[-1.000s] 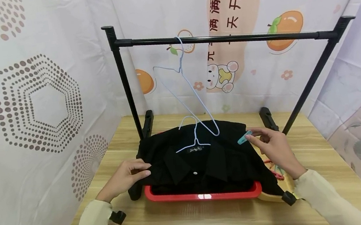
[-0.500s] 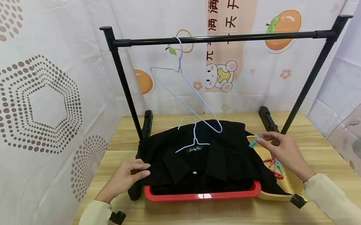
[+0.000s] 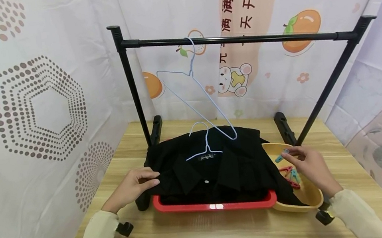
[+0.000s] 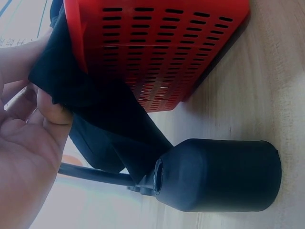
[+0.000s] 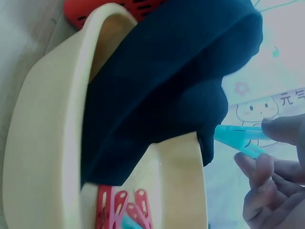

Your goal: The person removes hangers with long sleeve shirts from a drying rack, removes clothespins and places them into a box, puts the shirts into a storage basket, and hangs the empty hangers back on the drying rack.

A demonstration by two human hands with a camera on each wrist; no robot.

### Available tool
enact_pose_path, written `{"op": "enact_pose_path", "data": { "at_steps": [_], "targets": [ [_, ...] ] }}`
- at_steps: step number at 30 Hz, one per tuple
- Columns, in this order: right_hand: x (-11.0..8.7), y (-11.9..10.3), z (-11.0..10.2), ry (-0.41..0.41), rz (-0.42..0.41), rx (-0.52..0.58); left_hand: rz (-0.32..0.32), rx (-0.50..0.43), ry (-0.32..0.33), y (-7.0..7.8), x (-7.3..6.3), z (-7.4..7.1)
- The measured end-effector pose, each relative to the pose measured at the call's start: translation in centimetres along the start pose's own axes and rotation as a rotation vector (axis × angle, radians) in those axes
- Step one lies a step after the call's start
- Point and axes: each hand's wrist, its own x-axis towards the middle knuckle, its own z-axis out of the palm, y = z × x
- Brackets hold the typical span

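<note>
A black collared shirt [image 3: 192, 183] lies over a red basket [image 3: 220, 207], with a pale blue wire hanger [image 3: 208, 149] set in its neck. My left hand [image 3: 133, 187] pinches the shirt's left edge; the left wrist view shows the black cloth [image 4: 71, 81] between thumb and fingers. My right hand [image 3: 309, 165] holds a turquoise clothespin [image 3: 281, 156] by one end, above a yellow basin [image 3: 298, 208]. In the right wrist view the clothespin [image 5: 240, 137] is apart from the cloth. Inside the basin lie several red and turquoise clothespins [image 3: 291, 177], partly beside the shirt's sleeve.
A black garment rack [image 3: 238, 40] stands over the basket, its feet on the wooden table [image 3: 206, 237]. A second blue hanger [image 3: 209, 96] hangs from the bar, its lower end in front of the shirt. Printed curtains [image 3: 94, 47] surround the table.
My right hand has moved right and down with the clothespin, from beside the shirt to above the yellow basin. The hanging hanger has turned slightly. My left hand has stayed in place.
</note>
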Motion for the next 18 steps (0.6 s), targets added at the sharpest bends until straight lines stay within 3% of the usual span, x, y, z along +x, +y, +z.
{"op": "enact_pose_path", "data": {
  "at_steps": [18],
  "targets": [
    [-0.9, 2.2, 0.0, -0.011, -0.084, -0.211, -0.007, -0.004, -0.002, 0.0, 0.0, 0.1]
  ]
}}
